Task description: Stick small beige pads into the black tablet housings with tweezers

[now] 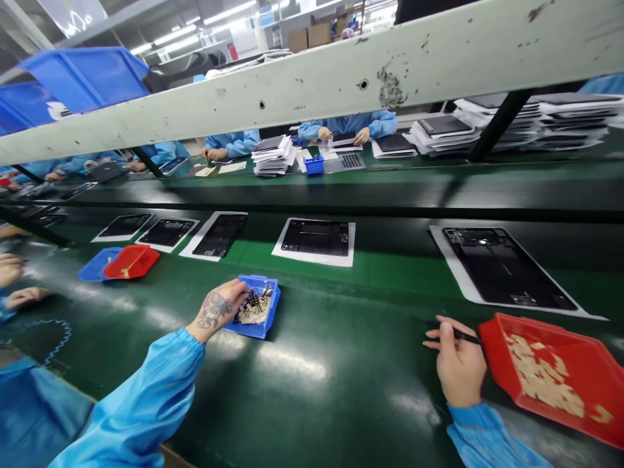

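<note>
- The left hand has its fingers pressed together and laid against the rim of a blue tray; whether it grips the rim, I cannot tell. A tattoo marks the back of this hand.
- The blue tray sits on the green counter and holds small black parts over beige paper scraps.
- The right hand pinches a thin black tool between thumb and fingers, just beside the rim of a red tray.
- The red tray holds beige paper scraps and sits tilted at the counter's near edge.
- Black tablet backs lie in a row on white sheets, beyond both hands.
- A smaller red tray overlaps a blue one at left.
- A scuffed pale beam crosses the view above the counter.
- Co-workers in blue sleeves sit along the far side, among stacked devices.
- Blue bins, cardboard boxes and ceiling lights show in the room behind.
</note>
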`<state>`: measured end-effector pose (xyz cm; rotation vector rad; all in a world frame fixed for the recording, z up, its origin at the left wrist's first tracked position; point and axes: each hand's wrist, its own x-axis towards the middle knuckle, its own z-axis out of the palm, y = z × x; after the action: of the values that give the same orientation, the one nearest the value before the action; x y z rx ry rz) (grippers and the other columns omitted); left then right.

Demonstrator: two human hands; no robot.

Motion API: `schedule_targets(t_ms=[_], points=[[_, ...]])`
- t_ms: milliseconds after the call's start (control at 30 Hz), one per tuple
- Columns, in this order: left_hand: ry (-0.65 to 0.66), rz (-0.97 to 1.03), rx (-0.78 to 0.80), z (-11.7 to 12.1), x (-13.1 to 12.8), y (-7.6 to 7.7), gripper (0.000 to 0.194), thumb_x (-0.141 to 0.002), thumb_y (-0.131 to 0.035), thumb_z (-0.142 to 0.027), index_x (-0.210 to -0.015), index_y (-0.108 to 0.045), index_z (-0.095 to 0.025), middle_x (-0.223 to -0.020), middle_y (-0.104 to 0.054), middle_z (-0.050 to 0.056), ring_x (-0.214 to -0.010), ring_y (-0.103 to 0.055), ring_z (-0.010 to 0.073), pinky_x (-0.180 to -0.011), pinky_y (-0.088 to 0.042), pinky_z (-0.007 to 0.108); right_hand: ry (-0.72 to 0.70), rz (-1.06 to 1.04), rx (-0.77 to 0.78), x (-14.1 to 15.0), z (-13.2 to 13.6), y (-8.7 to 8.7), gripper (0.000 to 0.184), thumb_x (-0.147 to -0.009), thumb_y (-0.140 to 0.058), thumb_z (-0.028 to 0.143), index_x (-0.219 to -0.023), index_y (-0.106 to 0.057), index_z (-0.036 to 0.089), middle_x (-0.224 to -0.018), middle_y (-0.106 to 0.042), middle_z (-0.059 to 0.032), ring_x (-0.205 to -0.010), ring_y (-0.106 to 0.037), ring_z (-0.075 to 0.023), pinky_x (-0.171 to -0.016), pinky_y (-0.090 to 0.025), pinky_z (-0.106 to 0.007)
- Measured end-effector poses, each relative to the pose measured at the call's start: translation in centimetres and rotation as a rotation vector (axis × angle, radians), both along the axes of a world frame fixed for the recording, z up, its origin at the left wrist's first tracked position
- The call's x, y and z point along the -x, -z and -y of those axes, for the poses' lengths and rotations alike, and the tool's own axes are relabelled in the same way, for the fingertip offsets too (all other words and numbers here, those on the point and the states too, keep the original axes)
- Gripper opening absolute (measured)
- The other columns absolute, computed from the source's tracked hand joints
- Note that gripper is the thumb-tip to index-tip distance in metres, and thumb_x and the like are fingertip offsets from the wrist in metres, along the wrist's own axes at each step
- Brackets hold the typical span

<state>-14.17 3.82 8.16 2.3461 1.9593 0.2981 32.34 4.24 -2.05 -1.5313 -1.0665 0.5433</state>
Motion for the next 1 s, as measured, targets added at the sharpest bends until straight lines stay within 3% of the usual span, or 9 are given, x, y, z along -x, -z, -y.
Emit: schedule_targets(t_ms=[200, 300, 400, 500, 600, 733, 833, 900, 1000], points=[[0.006, 0.005, -0.229, 1.0, -0.8, -1.6, 0.020, -0.093, -0.046, -0.026, -0.079, -0.058, -0.019, -0.072, -0.056, 0.001, -0.067, -0.056, 0.0142, -0.060, -0.041, 0.023, -0.008, 0.025, -0.016, 0.4, 0.8, -0.4, 0.041, -0.092, -0.045, 0.050, -0.102, -0.061, 0.014, -0.098, -0.060, -0.0099, -0.068, -0.060, -0.0161, -0.052, -0.055, -0.031], [0.124, 0.023, -0.347, 1.7, -3.2, -1.7, 0.018, -0.094, -0.044, -0.020, -0.089, -0.060, -0.017, -0.078, -0.061, 0.004, -0.072, -0.058, 0.0148, -0.066, -0.044, 0.024, -0.017, 0.199, -0.063, 1.1, 2.1, -1.6, 0.040, -0.094, -0.040, 0.047, -0.089, -0.064, 0.015, -0.106, -0.062, -0.0116, -0.090, -0.058, -0.0233, -0.073, -0.053, -0.041], [0.324, 0.042, -0.439, 2.5, -7.0, -1.0, 0.019, -0.092, -0.043, -0.013, -0.098, -0.061, -0.015, -0.085, -0.065, 0.007, -0.075, -0.059, 0.0158, -0.068, -0.046, 0.027, -0.092, 0.275, -0.066, 2.6, 3.9, -3.3, 0.041, -0.093, -0.041, 0.046, -0.072, -0.062, 0.018, -0.109, -0.063, -0.0104, -0.108, -0.051, -0.0271, -0.095, -0.038, -0.045], [0.516, 0.068, -0.494, 3.2, -11.5, 0.1, 0.022, -0.090, -0.044, -0.009, -0.103, -0.060, -0.013, -0.089, -0.067, 0.010, -0.075, -0.060, 0.0173, -0.066, -0.047, 0.030, -0.283, 0.015, 0.047, 4.5, 6.2, -5.0, 0.034, -0.093, -0.044, 0.045, -0.079, -0.062, 0.019, -0.098, -0.062, -0.0077, -0.088, -0.058, -0.0198, -0.080, -0.044, -0.034], [0.648, 0.100, -0.508, 3.6, -15.5, 0.8, 0.022, -0.089, -0.046, -0.007, -0.106, -0.059, -0.011, -0.087, -0.067, 0.010, -0.074, -0.060, 0.0177, -0.063, -0.047, 0.030, -0.517, -0.254, 0.291, 6.4, 8.1, -6.3, 0.034, -0.094, -0.043, 0.048, -0.092, -0.061, 0.018, -0.064, -0.051, 0.0014, -0.049, -0.040, -0.0101, -0.050, -0.035, -0.025], [0.766, 0.144, -0.520, 4.0, -19.3, 1.3, 0.021, -0.088, -0.047, -0.007, -0.105, -0.059, -0.009, -0.085, -0.068, 0.010, -0.071, -0.059, 0.0176, -0.061, -0.046, 0.030, -0.735, -0.409, 0.412, 7.5, 8.9, -7.2, 0.033, -0.088, -0.055, 0.049, -0.086, -0.060, 0.016, -0.076, -0.054, -0.0004, -0.049, -0.032, -0.0063, -0.046, -0.025, -0.023], [0.767, 0.296, -0.408, 4.4, -21.0, 1.6, 0.022, -0.089, -0.046, -0.008, -0.105, -0.061, -0.010, -0.086, -0.067, 0.011, -0.074, -0.060, 0.0178, -0.062, -0.047, 0.030, -0.703, -0.447, 0.395, 7.3, 8.8, -7.2, 0.031, -0.085, -0.060, 0.046, -0.077, -0.057, 0.016, -0.071, -0.051, 0.0008, -0.053, -0.035, -0.0071, -0.048, -0.025, -0.023], [0.667, 0.541, -0.179, 4.8, -21.7, 1.7, 0.022, -0.090, -0.048, -0.010, -0.107, -0.062, -0.012, -0.090, -0.066, 0.010, -0.080, -0.060, 0.0172, -0.068, -0.048, 0.029, -0.663, -0.440, 0.367, 7.0, 8.7, -7.0, 0.032, -0.087, -0.058, 0.045, -0.074, -0.057, 0.016, -0.070, -0.050, 0.0005, -0.057, -0.039, -0.0084, -0.050, -0.027, -0.023], [0.401, 0.977, 0.263, 5.2, -22.3, 2.1, 0.016, -0.089, -0.056, -0.020, -0.100, -0.067, -0.018, -0.091, -0.064, 0.006, -0.084, -0.060, 0.0149, -0.075, -0.047, 0.026, -0.662, -0.395, 0.347, 6.3, 8.7, -6.6, 0.032, -0.090, -0.054, 0.044, -0.074, -0.059, 0.017, -0.069, -0.049, 0.0004, -0.061, -0.043, -0.0102, -0.055, -0.031, -0.024]])
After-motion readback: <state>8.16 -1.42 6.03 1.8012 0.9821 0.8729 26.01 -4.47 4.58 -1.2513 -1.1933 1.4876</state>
